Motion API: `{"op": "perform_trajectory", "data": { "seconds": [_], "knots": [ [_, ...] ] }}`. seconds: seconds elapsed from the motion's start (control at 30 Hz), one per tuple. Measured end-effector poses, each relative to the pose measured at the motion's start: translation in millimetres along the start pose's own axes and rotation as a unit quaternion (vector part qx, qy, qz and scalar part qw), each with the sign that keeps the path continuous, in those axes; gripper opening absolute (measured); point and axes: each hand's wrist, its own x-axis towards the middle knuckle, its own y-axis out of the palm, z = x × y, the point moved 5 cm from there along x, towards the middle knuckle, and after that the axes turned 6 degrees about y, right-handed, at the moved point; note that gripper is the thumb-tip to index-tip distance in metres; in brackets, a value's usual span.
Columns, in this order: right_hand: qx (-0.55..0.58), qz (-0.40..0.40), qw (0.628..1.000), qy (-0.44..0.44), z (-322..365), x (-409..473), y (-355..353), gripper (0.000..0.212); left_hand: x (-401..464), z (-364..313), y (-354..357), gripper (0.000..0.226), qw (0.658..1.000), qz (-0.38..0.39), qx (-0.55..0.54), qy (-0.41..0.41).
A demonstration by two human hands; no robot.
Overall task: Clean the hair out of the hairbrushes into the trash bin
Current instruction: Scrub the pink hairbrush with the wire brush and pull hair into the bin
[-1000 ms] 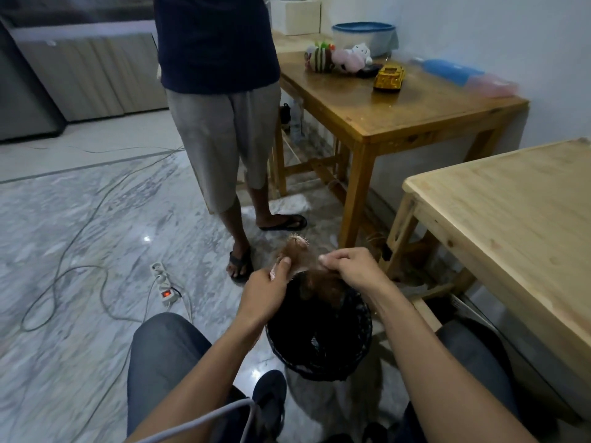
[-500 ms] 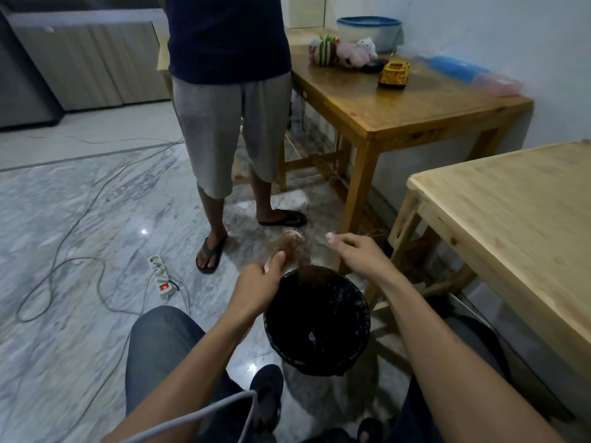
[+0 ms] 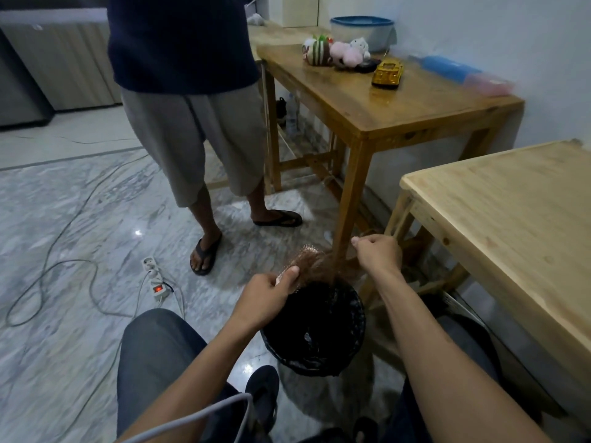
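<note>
My left hand (image 3: pixel 267 290) grips the handle of a hairbrush (image 3: pixel 303 262), whose bristled head points up and away just above the far rim of a black mesh trash bin (image 3: pixel 315 334). A brown clump of hair (image 3: pixel 326 266) clings to the brush head and stretches toward my right hand (image 3: pixel 379 254). That hand is closed in a pinch, raised to the right of the brush, and thin strands seem to run from it to the clump. The bin stands on the floor between my knees.
Another person in grey shorts and sandals (image 3: pixel 204 254) stands just beyond the bin. A power strip (image 3: pixel 155 278) and cables lie on the marble floor at left. A dark wooden table (image 3: pixel 399 107) with toys is behind, a pale wooden table (image 3: pixel 511 219) at right.
My right hand has pulled up and to the right, away from the brush, drawing hair out. The standing person has shifted their feet. My view has tilted slightly.
</note>
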Motion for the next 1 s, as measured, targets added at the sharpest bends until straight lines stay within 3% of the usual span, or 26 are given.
{"op": "perform_trajectory", "data": {
  "seconds": [0.1,0.17,0.23,0.37,0.47,0.53,0.63,0.9,1.0],
  "knots": [
    [0.043,-0.062,0.997,0.023,-4,4,-10,0.030,1,-1,-4,0.064,1.000,-0.009,0.013,0.003],
    [0.078,-0.046,0.995,0.034,-9,9,-10,0.019,1,-1,-12,0.063,0.999,-0.026,0.032,0.010],
    [0.107,0.025,0.993,0.032,-12,13,-2,0.018,0,-1,-18,0.062,0.997,-0.038,0.058,0.023],
    [0.118,0.210,0.971,0.008,-9,8,19,0.041,-4,-4,-18,0.061,0.994,-0.048,0.087,0.039],
    [0.014,0.273,0.960,-0.056,-5,-8,34,0.044,-3,-12,-13,0.061,0.992,-0.053,0.101,0.052],
    [-0.039,0.255,0.961,-0.103,-1,-13,41,0.032,-4,-14,-12,0.061,0.990,-0.055,0.115,0.055],
    [-0.010,0.169,0.982,-0.082,1,-1,32,0.008,-5,-9,-17,0.061,0.991,-0.048,0.113,0.043],
    [0.038,-0.008,0.998,0.044,-1,13,3,0.016,-9,-17,-13,0.063,0.987,-0.036,0.142,0.068],
    [0.098,-0.017,0.992,0.075,-7,14,-3,0.017,-14,-16,-22,0.061,0.986,-0.045,0.151,0.061]
  ]
}}
